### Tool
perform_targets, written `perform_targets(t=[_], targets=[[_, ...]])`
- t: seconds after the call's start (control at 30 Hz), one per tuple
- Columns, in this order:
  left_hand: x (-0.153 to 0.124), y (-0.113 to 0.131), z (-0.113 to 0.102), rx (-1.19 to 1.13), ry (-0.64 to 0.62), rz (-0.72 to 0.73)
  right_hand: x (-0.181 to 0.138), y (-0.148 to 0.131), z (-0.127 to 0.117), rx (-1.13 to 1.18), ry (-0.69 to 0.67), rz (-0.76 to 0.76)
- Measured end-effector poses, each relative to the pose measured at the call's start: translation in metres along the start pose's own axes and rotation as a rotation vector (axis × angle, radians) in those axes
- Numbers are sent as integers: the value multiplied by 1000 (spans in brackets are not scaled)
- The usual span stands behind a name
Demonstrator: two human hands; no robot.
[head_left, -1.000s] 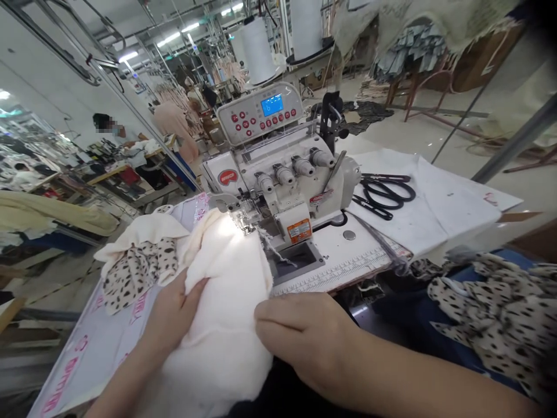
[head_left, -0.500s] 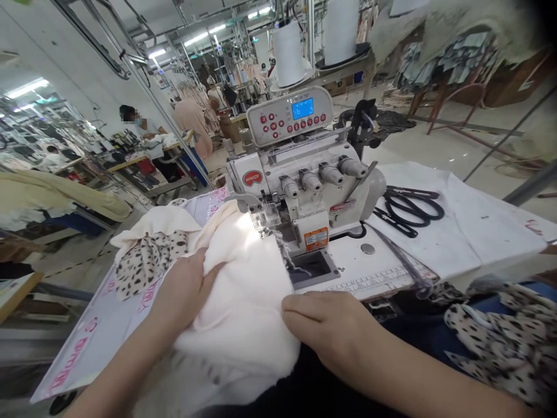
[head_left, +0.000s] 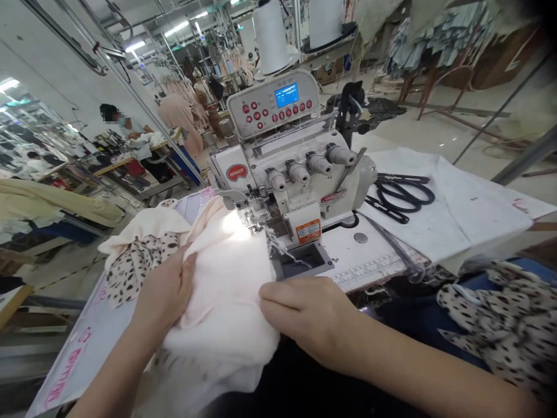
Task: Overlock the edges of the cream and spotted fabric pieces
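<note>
A soft cream fabric (head_left: pixel 224 296) lies bunched on the sewing table, its far end running under the presser foot (head_left: pixel 253 219) of a white overlock machine (head_left: pixel 296 174). My left hand (head_left: pixel 163 296) grips the fabric's left side, fingers curled into the folds. My right hand (head_left: pixel 304 316) presses on its near right edge, fingers together. A black-spotted cream fabric (head_left: pixel 141 267) lies beyond my left hand, partly under the cream fabric. Its hidden part cannot be seen.
Black-handled scissors (head_left: pixel 402 194) lie on a white sheet (head_left: pixel 470 215) right of the machine. A heap of spotted fabric (head_left: pixel 500 319) sits at the lower right. Thread cones (head_left: pixel 270 35) stand behind the machine. A co-worker (head_left: pixel 117 122) stands at a table to the left.
The view has shifted slightly left and up. My left hand has gathered the cream fabric more tightly, and my right hand has moved slightly nearer the machine's needle plate.
</note>
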State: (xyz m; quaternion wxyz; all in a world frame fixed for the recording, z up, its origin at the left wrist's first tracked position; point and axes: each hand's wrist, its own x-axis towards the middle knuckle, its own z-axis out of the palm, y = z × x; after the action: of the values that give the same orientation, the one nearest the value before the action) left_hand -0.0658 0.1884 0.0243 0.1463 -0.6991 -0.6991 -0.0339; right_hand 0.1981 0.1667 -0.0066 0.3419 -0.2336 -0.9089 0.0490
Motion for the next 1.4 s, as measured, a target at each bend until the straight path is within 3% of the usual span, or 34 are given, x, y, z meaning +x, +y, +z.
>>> perform_targets(t=[0.2,0.43,0.6,0.73,0.9,1.2,1.4], targets=[[3,-11,18,-160,7,-84,8,1,4,16,100,-50],[10,1,23,-350,-102,-128,-1,3,22,80,11,10],[-1,7,15,-298,-95,-87,-6,6,3,112,-54,74],[-5,7,17,-263,-103,-53,-1,6,-13,60,-147,44],[1,5,20,-161,-116,-57,4,7,-12,18,-239,28],[16,7,12,-66,-103,-52,16,20,-12,-60,-282,43],[32,6,11,31,-93,-47,23,31,-7,-47,-226,56]])
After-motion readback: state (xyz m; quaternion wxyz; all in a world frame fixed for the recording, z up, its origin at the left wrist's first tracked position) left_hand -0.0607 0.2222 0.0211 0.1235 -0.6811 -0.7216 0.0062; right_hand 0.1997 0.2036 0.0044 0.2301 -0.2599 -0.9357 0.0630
